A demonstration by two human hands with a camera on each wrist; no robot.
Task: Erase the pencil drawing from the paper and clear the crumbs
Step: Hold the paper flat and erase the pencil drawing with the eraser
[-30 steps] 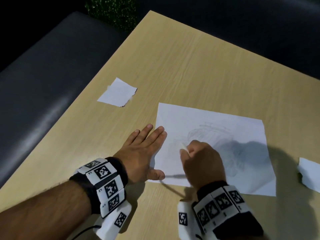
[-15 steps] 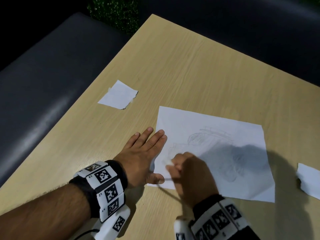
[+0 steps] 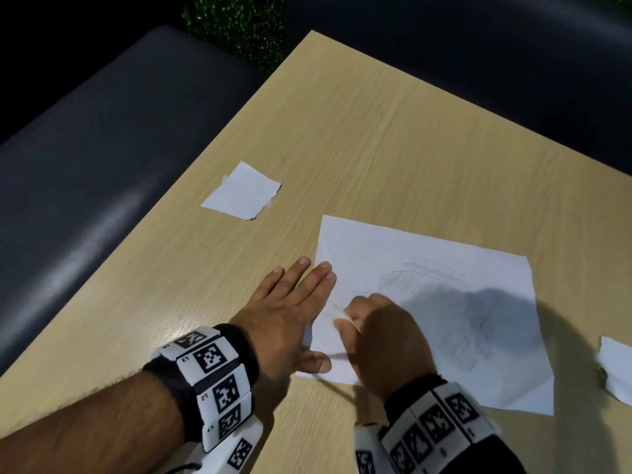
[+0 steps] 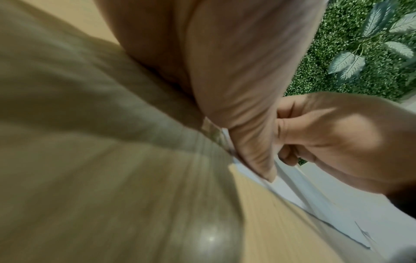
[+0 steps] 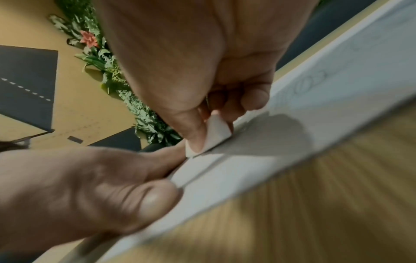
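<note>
A white sheet of paper (image 3: 427,302) with a faint pencil drawing (image 3: 444,302) lies on the wooden table (image 3: 376,148). My left hand (image 3: 290,302) lies flat with straight fingers on the sheet's left edge, its thumb (image 5: 155,197) pressing the near corner. My right hand (image 3: 379,333) pinches a small white eraser (image 5: 213,135) between thumb and fingers. The eraser's lower edge touches the paper (image 5: 292,142) near its left side, close to the left hand's fingers. In the left wrist view the right hand (image 4: 337,135) shows curled above the paper (image 4: 337,204).
A torn white paper scrap (image 3: 242,191) lies on the table to the far left of the sheet. Another white scrap (image 3: 615,371) sits at the right edge. A dark cushioned bench (image 3: 85,165) runs along the table's left side. Green foliage (image 4: 360,44) stands behind.
My right hand has slid the eraser from the middle of the drawing toward the sheet's left side, nearer the left hand. The left hand has stayed pressed flat.
</note>
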